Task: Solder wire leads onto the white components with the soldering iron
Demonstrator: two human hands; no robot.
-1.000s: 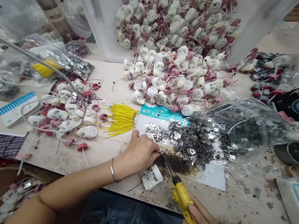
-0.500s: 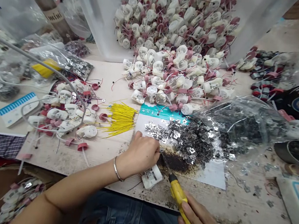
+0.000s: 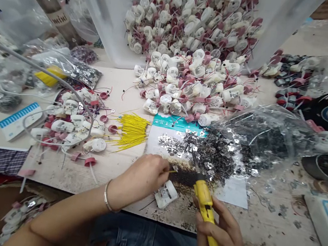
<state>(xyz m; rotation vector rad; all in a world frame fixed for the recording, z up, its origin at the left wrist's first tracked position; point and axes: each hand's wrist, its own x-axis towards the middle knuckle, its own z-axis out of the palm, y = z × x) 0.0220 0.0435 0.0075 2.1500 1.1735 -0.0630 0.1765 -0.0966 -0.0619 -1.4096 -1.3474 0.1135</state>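
Note:
My right hand (image 3: 223,239) is wrapped round a yellow soldering iron (image 3: 204,195), whose dark tip reaches the pile of small metal plates (image 3: 217,157). My left hand (image 3: 146,176) is closed in a pinch on a thin yellow wire (image 3: 172,171), a short end of which sticks out to the right of the fingers. Just below that hand a white plastic part (image 3: 166,195) lies on the table. Dark brown residue (image 3: 185,176) covers the paper between my two hands. A bundle of yellow wires (image 3: 133,132) lies beyond my left hand.
A large translucent bin (image 3: 110,28) of white and pink parts stands at the back, with more parts (image 3: 172,83) spilled before it. A grey cable (image 3: 78,96) loops over parts on the left. A plastic bag (image 3: 273,135) lies right, near a white-and-blue device (image 3: 326,225).
My left hand has shifted slightly left and down, and the yellow wire end now shows. The soldering iron has tilted up, its tip moving forward onto the metal plates.

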